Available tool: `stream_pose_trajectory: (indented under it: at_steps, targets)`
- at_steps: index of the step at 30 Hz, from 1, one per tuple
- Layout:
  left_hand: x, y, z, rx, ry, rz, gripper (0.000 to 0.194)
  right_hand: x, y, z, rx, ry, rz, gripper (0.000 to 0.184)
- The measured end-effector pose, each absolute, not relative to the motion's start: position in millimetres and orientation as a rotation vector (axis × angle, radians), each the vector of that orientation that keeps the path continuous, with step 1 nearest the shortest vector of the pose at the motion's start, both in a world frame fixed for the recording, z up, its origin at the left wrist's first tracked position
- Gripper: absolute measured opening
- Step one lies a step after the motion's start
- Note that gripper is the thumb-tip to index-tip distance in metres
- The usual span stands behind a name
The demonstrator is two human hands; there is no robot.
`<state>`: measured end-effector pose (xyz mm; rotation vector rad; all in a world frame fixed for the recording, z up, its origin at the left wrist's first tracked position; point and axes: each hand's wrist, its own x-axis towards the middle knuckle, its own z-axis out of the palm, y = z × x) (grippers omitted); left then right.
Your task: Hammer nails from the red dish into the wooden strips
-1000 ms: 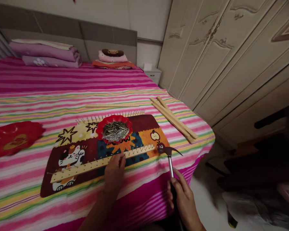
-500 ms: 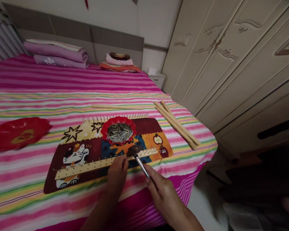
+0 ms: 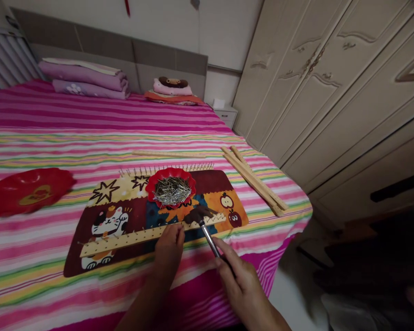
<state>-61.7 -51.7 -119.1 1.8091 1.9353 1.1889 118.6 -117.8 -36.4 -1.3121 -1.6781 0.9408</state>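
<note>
A long wooden strip (image 3: 138, 236) studded with a row of nails lies across a cartoon-print mat (image 3: 117, 216) on the bed. My left hand (image 3: 168, 253) rests at the strip's middle, fingers pinched together at a nail. My right hand (image 3: 243, 287) grips the metal handle of a small hammer (image 3: 202, 219), whose dark head is just above the strip, right of my left fingertips. A red dish (image 3: 170, 188) full of loose nails sits behind the strip.
A second nailed strip (image 3: 165, 169) lies behind the dish. More wooden strips (image 3: 255, 181) lie at the bed's right edge, another strip (image 3: 169, 154) farther back. A red plate (image 3: 25, 191) sits at the left. Folded bedding (image 3: 84, 78) and cream wardrobe doors (image 3: 331, 82) border the bed.
The hammer swung in from the right end of the strip to its middle beside my left fingers, and its head has shifted slightly right since half a second ago. My left hand stayed put.
</note>
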Motion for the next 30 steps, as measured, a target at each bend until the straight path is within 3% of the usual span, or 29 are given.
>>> stream_pose_trajectory:
  at_steps: [3,8,11,16,22,30]
  targets:
    - [-62,-52,-122,1.817,1.913,1.253,0.019,129,-120,-45,-1.390,-1.304,0.976,0.040]
    - [-72,-61,-111,1.830,1.907,1.260,0.022,149,-115,-80,-1.378,-0.560,1.144,0.060]
    - [-86,-60,-88,1.867,1.941,1.188,0.023,159,-117,-103,-1.314,-0.379,1.202,0.057]
    - [-111,-16,-49,2.064,2.119,0.885,0.021,164,-123,-126,-1.236,-0.319,1.238,0.052]
    - [-118,45,-42,2.258,2.124,0.223,0.025,163,-122,-136,-1.218,-0.341,1.221,0.050]
    - [-120,56,-36,2.303,2.013,0.087,0.019,166,-118,-146,-1.215,-0.294,1.244,0.057]
